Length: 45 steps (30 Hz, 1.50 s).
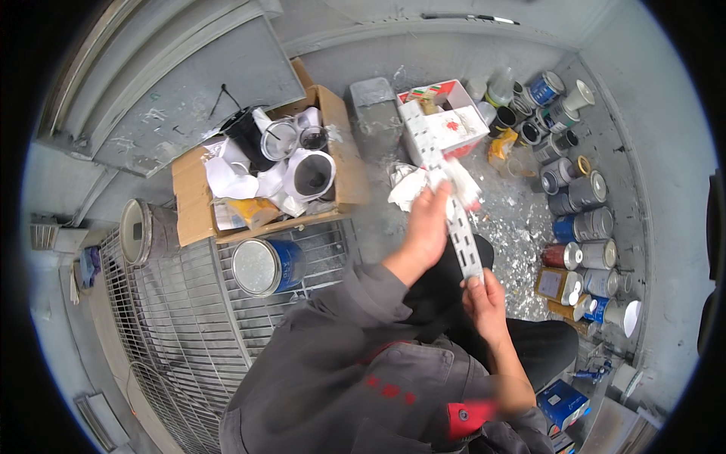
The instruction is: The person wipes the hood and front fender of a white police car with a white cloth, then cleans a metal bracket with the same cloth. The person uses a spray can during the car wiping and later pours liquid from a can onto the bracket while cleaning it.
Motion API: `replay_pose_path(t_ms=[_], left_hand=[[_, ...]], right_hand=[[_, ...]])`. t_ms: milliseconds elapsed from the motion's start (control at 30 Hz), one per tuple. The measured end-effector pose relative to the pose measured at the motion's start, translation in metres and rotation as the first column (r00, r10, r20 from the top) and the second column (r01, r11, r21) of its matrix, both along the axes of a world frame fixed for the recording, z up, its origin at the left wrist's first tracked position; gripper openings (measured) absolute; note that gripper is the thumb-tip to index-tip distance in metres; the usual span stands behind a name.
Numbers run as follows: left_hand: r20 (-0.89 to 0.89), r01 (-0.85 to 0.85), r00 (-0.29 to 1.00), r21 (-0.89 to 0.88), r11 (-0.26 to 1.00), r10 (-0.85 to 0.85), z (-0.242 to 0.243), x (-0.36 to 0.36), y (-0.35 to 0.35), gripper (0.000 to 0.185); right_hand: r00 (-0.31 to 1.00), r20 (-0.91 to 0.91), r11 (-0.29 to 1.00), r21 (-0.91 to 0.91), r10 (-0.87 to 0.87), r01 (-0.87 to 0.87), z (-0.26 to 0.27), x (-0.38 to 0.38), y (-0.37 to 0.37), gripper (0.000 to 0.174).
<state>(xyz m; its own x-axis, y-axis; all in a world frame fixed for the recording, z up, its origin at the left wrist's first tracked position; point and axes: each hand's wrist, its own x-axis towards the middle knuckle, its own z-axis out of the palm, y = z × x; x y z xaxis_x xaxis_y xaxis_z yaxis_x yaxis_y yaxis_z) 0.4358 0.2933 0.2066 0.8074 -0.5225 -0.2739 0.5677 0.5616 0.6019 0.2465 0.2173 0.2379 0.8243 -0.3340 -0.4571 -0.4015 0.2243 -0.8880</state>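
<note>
A long, light-grey perforated strip (464, 241) with rows of rectangular slots slants across the middle, over my legs. My left hand (428, 227) grips it partway along, thumb on top. White wiping paper or cloth (465, 184) shows beside those fingers and is blurred; how much of it lies in the hand I cannot tell. At the strip's near end, my right hand (485, 298) pinches it between thumb and fingers. The far end passes in front of a red-and-white cardboard box (462, 127). Crumpled white paper (407, 190) appears just left of the strip.
Paint tins (590, 190), cups and bottles line the right wall. An open cardboard carton (349, 142) on the left holds used paper cups and black containers. A blue tin (258, 267) stands on metal grating (187, 306). A blue spray gun (592, 371) lies at lower right.
</note>
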Motion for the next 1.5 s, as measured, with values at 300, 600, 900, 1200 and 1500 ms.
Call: replay_pose_path(t_ms=[300,600,900,1200,1500], left_hand=[[-0.094,0.009,0.995,-0.081,0.997,-0.017,-0.018,-0.018,0.014,0.028],[-0.098,-0.195,0.976,-0.019,0.981,0.192,-0.014,0.088,0.094,0.025],[0.669,-0.61,0.728,0.536,0.584,0.146,0.001,0.169,0.143,0.029],[0.919,-0.964,0.177,0.234,0.124,-0.353,0.056,0.212,0.172,0.039],[-0.001,0.809,0.579,0.119,0.575,-0.815,0.024,-0.074,-0.026,0.044]], right_hand=[[0.999,-0.016,0.999,0.005,0.038,-0.038,0.001,0.024,0.01,0.027],[0.961,-0.088,0.961,-0.07,0.261,-0.267,0.008,-0.053,0.018,0.023],[0.989,-0.11,0.993,-0.047,0.098,-0.104,0.018,-0.105,-0.003,0.024],[0.944,0.144,0.934,-0.16,-0.297,0.318,0.039,-0.117,-0.053,0.027],[0.996,0.033,0.323,-0.944,-0.087,0.059,0.064,-0.154,-0.032,0.022]])
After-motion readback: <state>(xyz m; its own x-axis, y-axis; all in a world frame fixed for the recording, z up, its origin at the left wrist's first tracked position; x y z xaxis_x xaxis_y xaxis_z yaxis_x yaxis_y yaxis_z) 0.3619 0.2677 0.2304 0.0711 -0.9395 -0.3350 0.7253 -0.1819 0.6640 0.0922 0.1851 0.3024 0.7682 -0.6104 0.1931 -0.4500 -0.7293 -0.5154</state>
